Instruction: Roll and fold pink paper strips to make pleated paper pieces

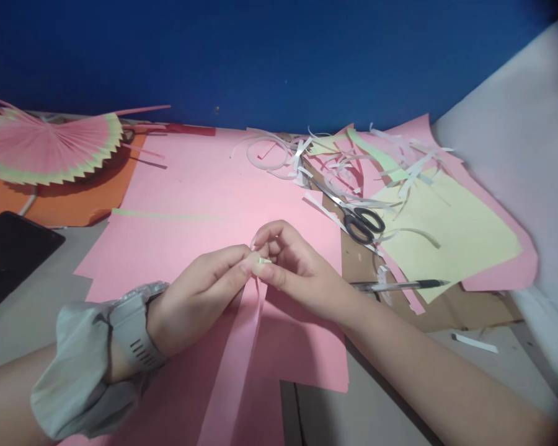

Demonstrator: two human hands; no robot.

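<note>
Over the middle of the pink sheets, my left hand (209, 285) and my right hand (292, 263) meet, fingertips pinched together. Between them they grip the far end of a long, narrow pink paper strip (230, 378), which runs down towards the bottom edge of the view. A small pale green bit (263, 261) shows at the pinched end; the fingers cover the rest of that end. Large pink paper sheets (186, 173) lie beneath both hands, one with a thin light-green line across it.
A pleated pink-and-green paper fan (51, 145) lies at the left on orange paper (116, 201), near a dark flat device (13, 260). Black-handled scissors (363, 223), a pen (400, 285), paper scraps (413, 173) and a yellow sheet (456, 235) lie at the right. A blue wall (279, 62) stands behind.
</note>
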